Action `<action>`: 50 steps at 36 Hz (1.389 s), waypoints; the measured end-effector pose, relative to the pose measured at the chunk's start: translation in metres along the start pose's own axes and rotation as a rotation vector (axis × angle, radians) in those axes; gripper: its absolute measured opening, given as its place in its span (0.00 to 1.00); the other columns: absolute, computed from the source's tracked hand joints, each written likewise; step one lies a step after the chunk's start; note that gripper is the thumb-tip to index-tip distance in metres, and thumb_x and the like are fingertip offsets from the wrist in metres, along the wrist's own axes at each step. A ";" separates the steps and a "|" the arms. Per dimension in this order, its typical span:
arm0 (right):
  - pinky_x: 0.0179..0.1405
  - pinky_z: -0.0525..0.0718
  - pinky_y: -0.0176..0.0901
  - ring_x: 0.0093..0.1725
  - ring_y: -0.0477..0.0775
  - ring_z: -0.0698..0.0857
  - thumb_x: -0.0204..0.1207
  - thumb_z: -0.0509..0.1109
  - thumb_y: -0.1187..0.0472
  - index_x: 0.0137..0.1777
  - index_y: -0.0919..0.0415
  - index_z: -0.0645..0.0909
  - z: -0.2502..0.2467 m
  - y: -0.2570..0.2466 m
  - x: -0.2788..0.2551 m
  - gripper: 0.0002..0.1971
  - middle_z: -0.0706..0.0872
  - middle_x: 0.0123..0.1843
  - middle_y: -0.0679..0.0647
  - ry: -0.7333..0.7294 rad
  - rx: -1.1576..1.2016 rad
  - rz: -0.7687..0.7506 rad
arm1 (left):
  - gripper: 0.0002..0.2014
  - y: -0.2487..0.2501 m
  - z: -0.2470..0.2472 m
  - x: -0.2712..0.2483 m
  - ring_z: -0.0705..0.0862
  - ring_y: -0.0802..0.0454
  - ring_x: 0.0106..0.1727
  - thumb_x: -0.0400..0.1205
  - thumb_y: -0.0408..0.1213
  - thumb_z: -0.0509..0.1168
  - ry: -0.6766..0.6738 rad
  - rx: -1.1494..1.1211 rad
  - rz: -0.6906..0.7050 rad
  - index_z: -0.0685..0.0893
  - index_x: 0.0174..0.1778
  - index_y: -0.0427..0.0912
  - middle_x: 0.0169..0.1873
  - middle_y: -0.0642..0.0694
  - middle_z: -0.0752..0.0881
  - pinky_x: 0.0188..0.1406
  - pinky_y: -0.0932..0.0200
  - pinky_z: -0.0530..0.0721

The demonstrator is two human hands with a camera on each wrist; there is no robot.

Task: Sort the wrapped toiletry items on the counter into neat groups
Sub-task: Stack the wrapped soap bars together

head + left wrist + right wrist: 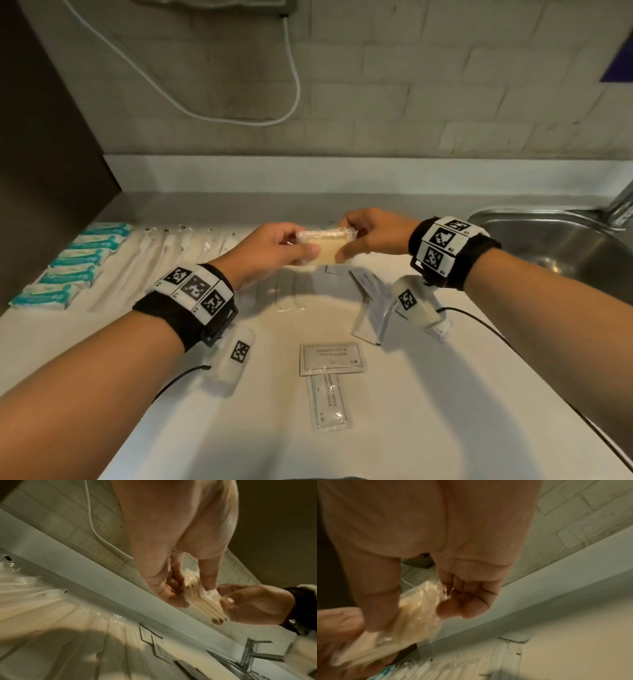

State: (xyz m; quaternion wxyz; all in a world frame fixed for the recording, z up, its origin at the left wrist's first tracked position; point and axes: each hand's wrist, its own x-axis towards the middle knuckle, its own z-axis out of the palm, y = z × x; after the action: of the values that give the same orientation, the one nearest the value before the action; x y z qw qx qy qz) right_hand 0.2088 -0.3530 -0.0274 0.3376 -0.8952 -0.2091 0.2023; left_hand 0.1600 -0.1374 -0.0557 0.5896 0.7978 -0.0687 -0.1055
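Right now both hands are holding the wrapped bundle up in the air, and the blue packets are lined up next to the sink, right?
Not quite. The left hand and right hand do hold the wrapped bundle up, but the head view shows the blue packets lined up at the counter's far left end, away from the sink on the right.

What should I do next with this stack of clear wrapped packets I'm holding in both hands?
Probably square the stack of clear wrapped packets between left hand and right hand, then set it beside the row of clear packets, since sorted rows already line the counter.
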 end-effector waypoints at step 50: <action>0.66 0.80 0.49 0.63 0.53 0.82 0.75 0.72 0.48 0.70 0.52 0.78 0.072 0.020 -0.035 0.24 0.83 0.65 0.49 -0.261 -0.500 0.137 | 0.10 -0.018 0.025 0.028 0.86 0.51 0.47 0.82 0.39 0.71 0.069 0.005 -0.018 0.87 0.52 0.35 0.47 0.41 0.88 0.49 0.62 0.87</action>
State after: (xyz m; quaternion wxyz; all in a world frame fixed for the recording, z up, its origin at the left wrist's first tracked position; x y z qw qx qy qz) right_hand 0.1483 -0.3477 -0.0829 0.0621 -0.9291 -0.2331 0.2803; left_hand 0.1804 -0.1613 -0.0821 0.5884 0.8032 -0.0413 -0.0833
